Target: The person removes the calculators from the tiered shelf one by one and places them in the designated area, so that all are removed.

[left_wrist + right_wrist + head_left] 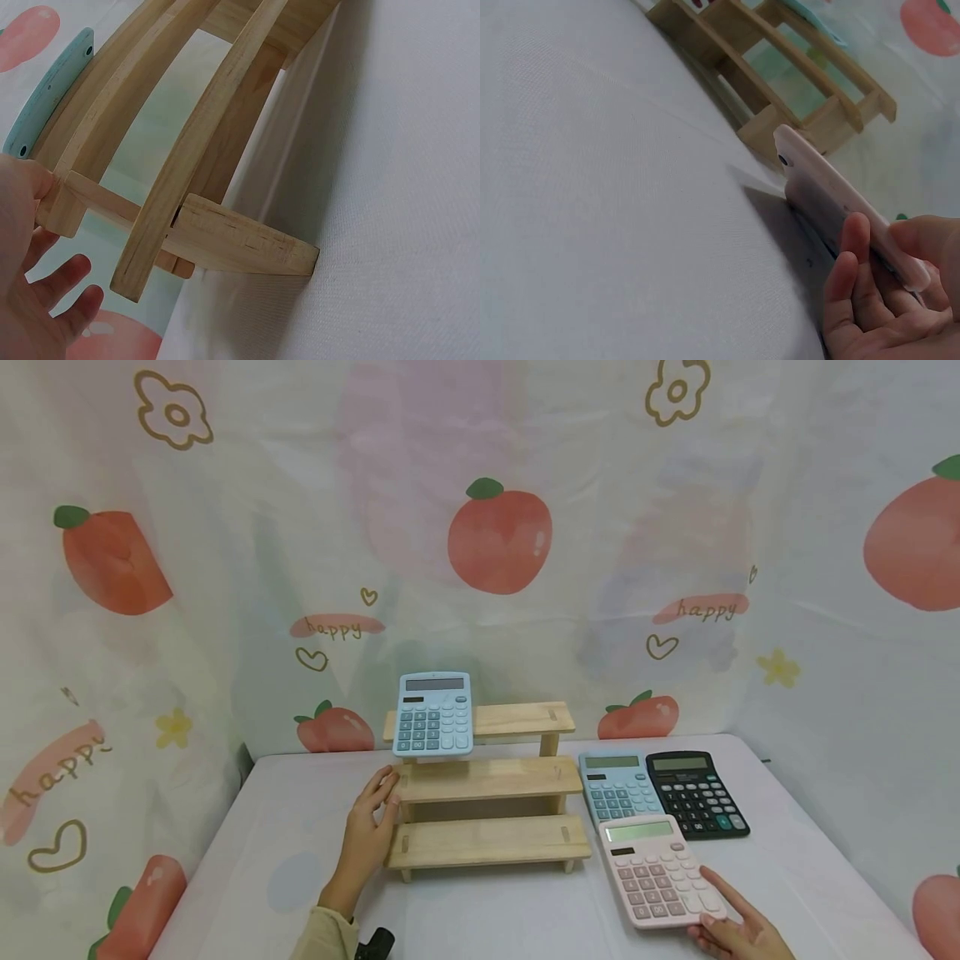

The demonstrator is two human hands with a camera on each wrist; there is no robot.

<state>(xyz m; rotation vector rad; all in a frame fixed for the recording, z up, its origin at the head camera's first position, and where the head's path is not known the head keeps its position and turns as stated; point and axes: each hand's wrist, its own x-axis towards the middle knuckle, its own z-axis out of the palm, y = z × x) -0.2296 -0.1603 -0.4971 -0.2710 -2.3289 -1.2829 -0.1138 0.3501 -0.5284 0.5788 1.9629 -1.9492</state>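
Note:
A three-tier wooden stand (491, 843) stands on the table. My left hand (372, 827) grips the left end of its middle shelf; in the left wrist view the thumb lies against the shelf end (64, 202), with two fingers apart below it. A light blue calculator (433, 714) leans upright on the top shelf. At the right, my right hand (738, 927) pinches a pink calculator (660, 877) by its lower right corner. The right wrist view shows this pink calculator (840, 195) tilted, its near edge between thumb and fingers.
Behind the pink calculator, a second light blue calculator (618, 789) and a black calculator (697, 793) lie side by side on the white table (480, 918), right of the stand. A patterned curtain (570, 627) rises behind the table. A small black object (375, 943) shows beside my left sleeve.

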